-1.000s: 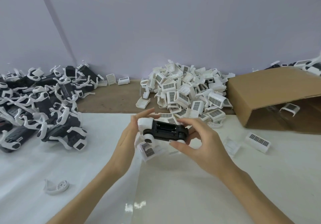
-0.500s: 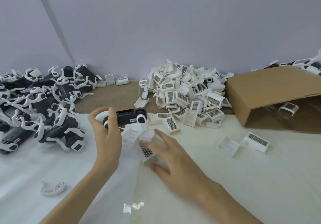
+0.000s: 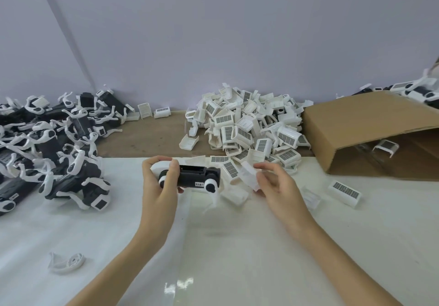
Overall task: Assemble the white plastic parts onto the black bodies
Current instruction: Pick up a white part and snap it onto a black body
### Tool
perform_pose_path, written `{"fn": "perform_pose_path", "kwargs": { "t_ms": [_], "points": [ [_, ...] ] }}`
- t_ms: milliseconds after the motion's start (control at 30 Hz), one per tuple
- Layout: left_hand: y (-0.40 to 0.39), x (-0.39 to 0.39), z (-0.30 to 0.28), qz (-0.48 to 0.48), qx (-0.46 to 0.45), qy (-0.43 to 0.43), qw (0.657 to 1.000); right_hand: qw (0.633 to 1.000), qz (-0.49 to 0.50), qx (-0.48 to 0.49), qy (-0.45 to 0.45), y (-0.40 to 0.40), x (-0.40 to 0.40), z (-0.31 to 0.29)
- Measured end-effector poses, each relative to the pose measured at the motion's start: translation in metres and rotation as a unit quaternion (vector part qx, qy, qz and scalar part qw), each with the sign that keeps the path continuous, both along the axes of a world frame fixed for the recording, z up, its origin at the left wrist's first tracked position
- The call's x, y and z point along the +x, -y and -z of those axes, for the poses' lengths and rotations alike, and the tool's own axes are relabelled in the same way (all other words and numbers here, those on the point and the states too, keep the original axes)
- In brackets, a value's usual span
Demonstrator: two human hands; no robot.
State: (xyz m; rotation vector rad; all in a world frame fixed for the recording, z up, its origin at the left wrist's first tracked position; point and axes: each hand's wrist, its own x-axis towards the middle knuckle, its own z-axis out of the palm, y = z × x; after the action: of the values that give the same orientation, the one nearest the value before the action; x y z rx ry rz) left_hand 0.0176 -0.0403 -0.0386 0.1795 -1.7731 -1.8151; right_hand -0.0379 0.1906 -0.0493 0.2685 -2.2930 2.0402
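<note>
Over the white tabletop (image 3: 237, 246) our left hand (image 3: 158, 187) grips the black body (image 3: 194, 179), our right hand (image 3: 275, 187) pinches a white part (image 3: 248, 178); we risk misaligning it, jamming the clips.

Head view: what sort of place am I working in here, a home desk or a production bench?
Most likely a small assembly bench in a workshop. A heap of identical white plastic parts lies against the wall, a pile of finished black bodies sits on the left, and an open cardboard box lies tipped on the right.
</note>
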Motion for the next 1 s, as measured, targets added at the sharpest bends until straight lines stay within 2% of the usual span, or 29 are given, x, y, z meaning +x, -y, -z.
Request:
{"fn": "perform_pose_path", "kwargs": {
  "t_ms": [200, 433, 600, 733, 800, 1000],
  "points": [
    [-0.013, 0.008, 0.001, 0.068, -0.069, 0.003, 0.995, 0.991, -0.071, -0.114, 0.013, -0.003, 0.001, -0.005],
    [-0.017, 0.012, 0.003, 0.087, -0.109, 0.011, 0.99, 0.989, -0.106, -0.099, -0.03, 0.002, 0.006, -0.011],
    [-0.02, 0.013, 0.006, 0.11, -0.136, 0.011, 0.985, 0.987, -0.137, -0.055, -0.067, 0.003, 0.015, -0.02],
    [-0.021, 0.015, 0.006, 0.102, -0.154, 0.007, 0.983, 0.973, -0.183, 0.028, -0.136, 0.009, 0.027, -0.021],
    [-0.02, 0.016, 0.004, 0.11, -0.157, 0.017, 0.981, 0.964, -0.185, 0.076, -0.173, 0.013, 0.031, -0.02],
    [-0.017, 0.017, 0.003, 0.125, -0.162, 0.038, 0.978, 0.945, -0.175, 0.134, -0.242, 0.017, 0.038, -0.02]
  ]
}}
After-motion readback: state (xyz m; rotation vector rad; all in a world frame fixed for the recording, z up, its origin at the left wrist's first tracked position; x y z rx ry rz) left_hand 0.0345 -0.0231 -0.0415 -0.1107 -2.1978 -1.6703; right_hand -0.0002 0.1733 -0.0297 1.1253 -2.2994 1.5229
